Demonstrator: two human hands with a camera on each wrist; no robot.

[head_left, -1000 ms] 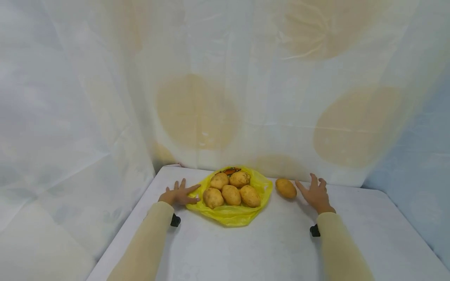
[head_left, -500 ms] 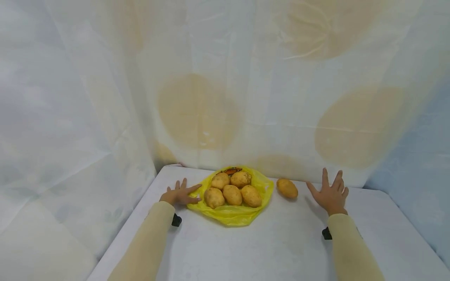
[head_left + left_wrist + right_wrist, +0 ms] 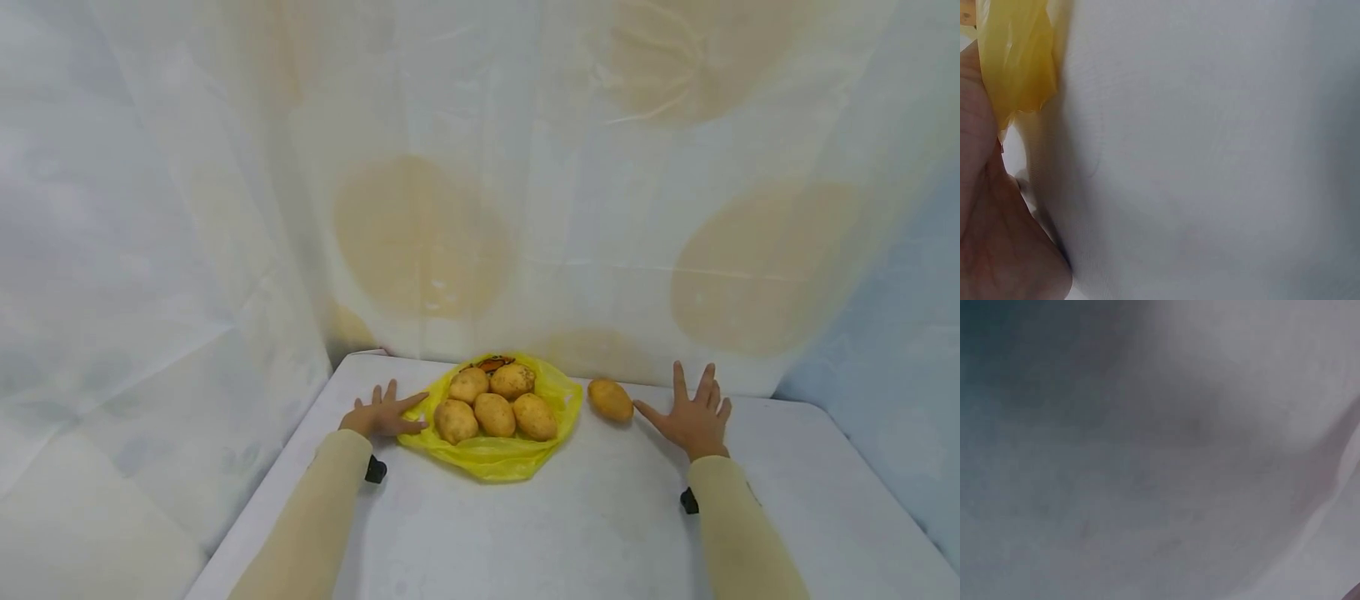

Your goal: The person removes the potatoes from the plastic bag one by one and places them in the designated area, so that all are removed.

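Note:
A yellow plastic bag (image 3: 498, 462) lies spread open on the table, with several potatoes (image 3: 495, 415) grouped on it. My left hand (image 3: 384, 415) is at the bag's left edge, fingers spread, with the thumb and forefinger overlapping the yellow rim. In the left wrist view the yellow plastic (image 3: 1019, 56) hangs beside that hand's palm (image 3: 1004, 250). One lone potato (image 3: 611, 401) sits on the table to the right of the bag. Just right of it is my right hand (image 3: 693, 421), fingers spread wide and holding nothing, its thumb tip close to the potato.
The table (image 3: 570, 525) has a white cover. A pale curtain with tan spots (image 3: 592, 250) hangs right behind its far edge, and white sheeting (image 3: 150, 333) encloses the left side. Bluish sheeting (image 3: 892, 400) closes off the right. The right wrist view shows only blurred, shadowed pale surface.
My right hand moved right, away from the lone potato, and spread its fingers, then came slightly back left. The left hand, the bag and the potatoes stay put.

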